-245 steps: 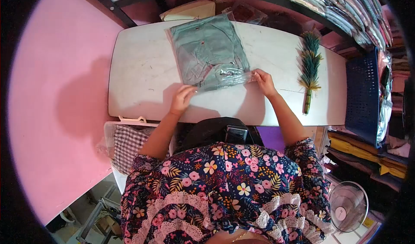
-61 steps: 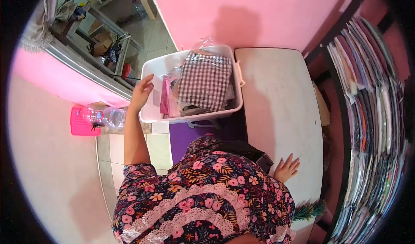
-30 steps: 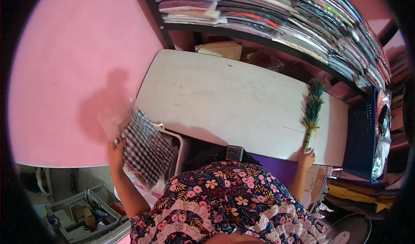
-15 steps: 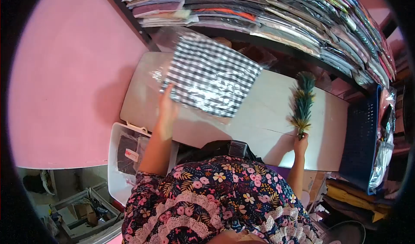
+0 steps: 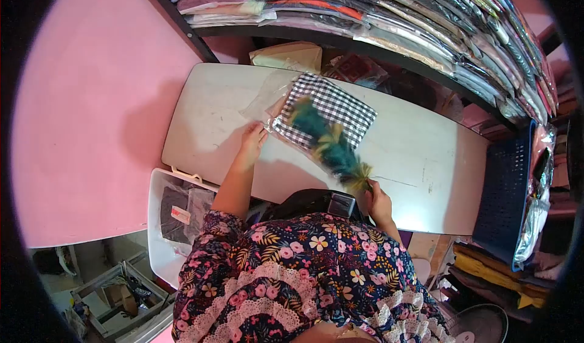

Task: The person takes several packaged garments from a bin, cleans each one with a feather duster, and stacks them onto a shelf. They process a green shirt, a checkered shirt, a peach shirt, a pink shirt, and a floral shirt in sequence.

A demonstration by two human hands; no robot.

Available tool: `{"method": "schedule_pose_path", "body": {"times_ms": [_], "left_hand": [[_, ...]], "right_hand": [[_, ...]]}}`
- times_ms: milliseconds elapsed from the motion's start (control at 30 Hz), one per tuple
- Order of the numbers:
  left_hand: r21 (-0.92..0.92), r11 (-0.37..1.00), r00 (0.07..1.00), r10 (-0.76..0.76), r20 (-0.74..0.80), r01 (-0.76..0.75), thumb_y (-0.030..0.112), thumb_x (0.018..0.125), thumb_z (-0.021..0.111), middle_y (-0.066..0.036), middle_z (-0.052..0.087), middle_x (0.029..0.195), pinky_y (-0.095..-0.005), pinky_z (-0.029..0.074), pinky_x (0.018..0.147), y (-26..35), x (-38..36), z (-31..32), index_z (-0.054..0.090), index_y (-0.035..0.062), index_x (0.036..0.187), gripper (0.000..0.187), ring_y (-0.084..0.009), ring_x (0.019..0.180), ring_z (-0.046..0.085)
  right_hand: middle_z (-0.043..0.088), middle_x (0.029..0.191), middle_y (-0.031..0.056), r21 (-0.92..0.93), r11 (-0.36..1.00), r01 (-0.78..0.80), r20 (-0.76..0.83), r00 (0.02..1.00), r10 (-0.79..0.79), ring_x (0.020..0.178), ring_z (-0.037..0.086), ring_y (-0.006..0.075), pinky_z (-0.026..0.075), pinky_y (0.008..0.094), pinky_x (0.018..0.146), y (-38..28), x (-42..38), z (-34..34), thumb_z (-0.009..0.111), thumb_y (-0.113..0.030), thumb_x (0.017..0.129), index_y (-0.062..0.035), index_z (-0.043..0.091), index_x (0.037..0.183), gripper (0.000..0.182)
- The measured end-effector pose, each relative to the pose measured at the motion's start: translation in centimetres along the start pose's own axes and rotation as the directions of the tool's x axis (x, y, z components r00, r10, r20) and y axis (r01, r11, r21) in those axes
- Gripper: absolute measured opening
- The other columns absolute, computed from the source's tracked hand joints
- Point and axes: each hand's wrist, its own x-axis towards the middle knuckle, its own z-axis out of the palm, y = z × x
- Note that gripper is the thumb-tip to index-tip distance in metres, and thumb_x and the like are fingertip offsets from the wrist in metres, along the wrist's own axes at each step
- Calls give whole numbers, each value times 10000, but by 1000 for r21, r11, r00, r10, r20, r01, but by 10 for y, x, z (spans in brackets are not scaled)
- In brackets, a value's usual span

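A black-and-white checked garment, folded in a clear plastic bag, lies on the white table. My left hand is closed on the near left corner of that bag, fingertips pinching the film. In my right hand is the handle of a feather duster, fingers wrapped round it. Its green and yellowish feathers, blurred by motion, stretch up and left across the bagged garment and hide part of the checks.
Above the table's far side, a dark shelf carries piles of bagged garments. A blue perforated basket stands at the right end. Left of my body is a white bin with bagged items inside. A pink wall borders the left.
The bagged garment has come down from a raised, tilted position onto the table. My right hand has swung the duster left, from the table's right side to over the bag.
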Motion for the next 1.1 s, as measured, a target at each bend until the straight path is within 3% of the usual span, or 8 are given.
{"method": "schedule_pose_path", "body": {"times_ms": [167,300,433,700,900,967,1033,1100], "left_hand": [[50,998,998,-36,56,33,157,855,600,-69,567,972,-316,496,812,-16,-28,-16,537,60,1055,231,-212,895,585],[-48,966,965,-256,-50,254,139,847,588,-45,591,902,-315,518,709,-20,-56,-28,526,88,1056,224,-206,852,607],[38,995,994,-93,-61,95,147,830,617,-38,613,895,-273,504,641,-9,-52,-55,564,89,1001,189,-191,799,633],[225,973,991,-14,-131,44,129,811,638,-10,621,794,-242,477,560,-11,-59,-49,621,100,909,104,-131,679,622],[367,891,945,316,-85,-265,91,848,589,-42,624,862,-277,511,644,-2,-71,-51,603,20,1000,168,-165,728,634],[556,554,640,767,-50,-620,95,858,556,-139,593,1093,-373,485,834,3,-78,-41,559,-10,1125,287,-261,974,604],[699,304,529,839,126,-648,106,854,547,-162,524,1205,-416,408,927,15,-89,-26,530,-8,1175,341,-294,1100,517],[772,24,415,854,315,-635,117,851,537,-186,456,1317,-459,330,1021,17,-89,-16,500,-5,1226,396,-327,1227,430]], "right_hand": [[616,835,249,137,951,-277,-61,956,287,773,600,431,475,463,638,-32,5,2,528,-133,873,-82,489,1155,290],[619,840,245,-45,998,52,156,987,-44,744,600,426,478,489,632,-26,4,1,530,-175,866,-107,494,1179,322],[615,791,251,57,974,-219,-83,971,223,749,598,431,470,499,624,-33,17,4,515,-169,869,-91,497,1165,307],[617,792,232,-108,979,175,141,977,-159,717,601,418,470,501,616,-44,36,7,544,-184,845,-108,509,1130,297],[619,853,234,47,999,25,105,994,-30,786,606,401,481,492,664,-37,65,30,528,-215,856,-118,505,1172,332],[618,877,240,85,979,187,206,958,-201,804,606,397,480,489,677,-26,64,37,527,-212,856,-116,503,1178,336],[612,917,245,90,937,338,470,815,-339,817,610,388,485,476,692,-36,66,27,533,-215,854,-116,509,1176,338],[622,871,233,138,888,438,278,844,-460,797,616,387,490,468,678,-47,71,21,543,-214,853,-119,519,1164,326]]}}
